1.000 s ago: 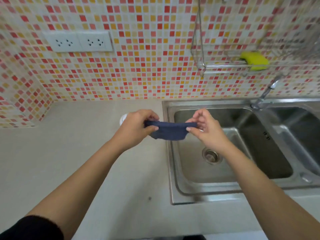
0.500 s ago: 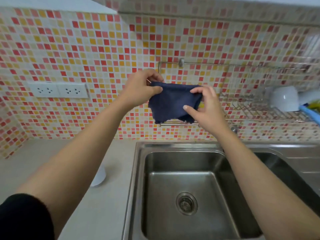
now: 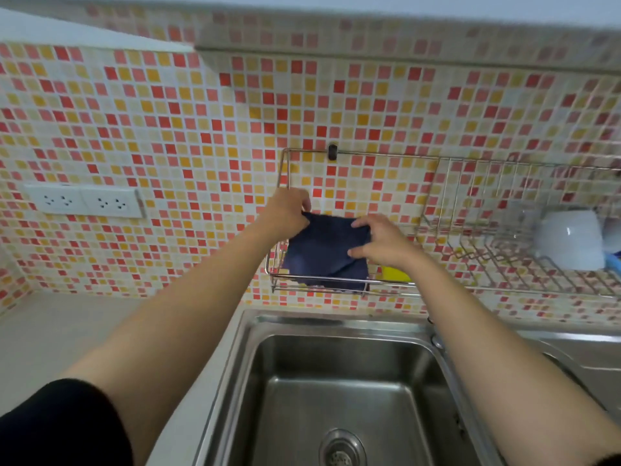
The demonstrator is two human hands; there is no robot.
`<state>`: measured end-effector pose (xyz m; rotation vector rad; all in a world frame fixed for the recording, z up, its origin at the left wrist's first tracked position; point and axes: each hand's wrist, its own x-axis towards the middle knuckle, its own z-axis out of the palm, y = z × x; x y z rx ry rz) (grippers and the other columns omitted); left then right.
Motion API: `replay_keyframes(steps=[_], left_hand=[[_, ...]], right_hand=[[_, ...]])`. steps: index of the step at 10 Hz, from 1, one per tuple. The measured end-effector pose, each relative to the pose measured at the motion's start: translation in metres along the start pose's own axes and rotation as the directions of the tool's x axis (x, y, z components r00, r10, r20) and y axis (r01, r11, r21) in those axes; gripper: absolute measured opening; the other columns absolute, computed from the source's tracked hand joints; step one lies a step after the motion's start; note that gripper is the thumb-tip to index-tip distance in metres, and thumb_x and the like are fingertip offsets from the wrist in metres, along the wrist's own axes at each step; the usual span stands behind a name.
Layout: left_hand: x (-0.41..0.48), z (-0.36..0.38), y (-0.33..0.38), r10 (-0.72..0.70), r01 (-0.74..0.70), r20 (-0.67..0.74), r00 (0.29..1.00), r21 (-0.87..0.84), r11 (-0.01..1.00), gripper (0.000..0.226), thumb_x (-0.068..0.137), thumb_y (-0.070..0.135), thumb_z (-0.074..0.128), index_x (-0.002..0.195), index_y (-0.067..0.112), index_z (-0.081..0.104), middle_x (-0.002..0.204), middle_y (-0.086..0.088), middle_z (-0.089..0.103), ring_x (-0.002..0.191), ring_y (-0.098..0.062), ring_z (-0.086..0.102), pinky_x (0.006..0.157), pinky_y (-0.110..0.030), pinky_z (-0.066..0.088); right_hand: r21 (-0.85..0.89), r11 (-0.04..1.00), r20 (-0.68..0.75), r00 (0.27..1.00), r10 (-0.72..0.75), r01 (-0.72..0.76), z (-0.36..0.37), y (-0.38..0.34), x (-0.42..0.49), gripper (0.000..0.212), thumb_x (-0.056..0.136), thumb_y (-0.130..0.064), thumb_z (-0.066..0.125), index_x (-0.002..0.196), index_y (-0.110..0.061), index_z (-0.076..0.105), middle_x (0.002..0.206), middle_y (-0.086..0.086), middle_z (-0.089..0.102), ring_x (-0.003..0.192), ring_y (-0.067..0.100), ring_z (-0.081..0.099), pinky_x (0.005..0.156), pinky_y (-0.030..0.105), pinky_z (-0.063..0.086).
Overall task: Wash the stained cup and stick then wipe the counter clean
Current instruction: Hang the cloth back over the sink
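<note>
I see both hands up at the wall rack above the sink. My left hand pinches the dark blue cloth at its upper left corner, fingers closed on the fabric. My right hand grips the cloth's right edge, thumb below and fingers above. The cloth hangs below my fingers over the rack's front rail. A yellow sponge peeks out just beneath my right hand, and a white cup sits upside down in the rack, well to the right of it
</note>
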<state>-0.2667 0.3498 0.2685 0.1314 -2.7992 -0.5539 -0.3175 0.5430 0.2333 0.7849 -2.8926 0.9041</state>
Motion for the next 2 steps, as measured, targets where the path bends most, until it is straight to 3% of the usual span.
replay_keyframes(steps=[1, 2], left_hand=[[0.0094, 0.0286, 0.0019, -0.063, 0.053, 0.041, 0.997, 0.216, 0.975, 0.036, 0.089, 0.005, 0.051, 0.125, 0.004, 0.048, 0.119, -0.021, 0.057, 0.105, -0.036, 0.058, 0.086, -0.043, 0.051], [0.0143, 0.0325, 0.0073, -0.062, 0.065, -0.025, 0.998, 0.180, 0.981, 0.037, 0.091, 0.001, 0.047, 0.128, 0.003, 0.045, 0.120, -0.022, 0.057, 0.104, -0.037, 0.058, 0.084, -0.043, 0.052]], right_hand=[[-0.099, 0.995, 0.071, 0.997, 0.001, 0.006, 0.0104, 0.0117, 0.0099, 0.059, 0.078, -0.019, 0.071, 0.132, -0.015, 0.047, 0.138, 0.011, 0.038, 0.126, 0.026, 0.039, 0.101, 0.028, 0.032], [-0.128, 0.992, 0.018, 1.000, -0.021, 0.023, 0.0047, 0.0118, 0.0156, 0.057, 0.082, -0.022, 0.068, 0.134, -0.015, 0.045, 0.139, 0.010, 0.037, 0.128, 0.026, 0.038, 0.103, 0.028, 0.031]])
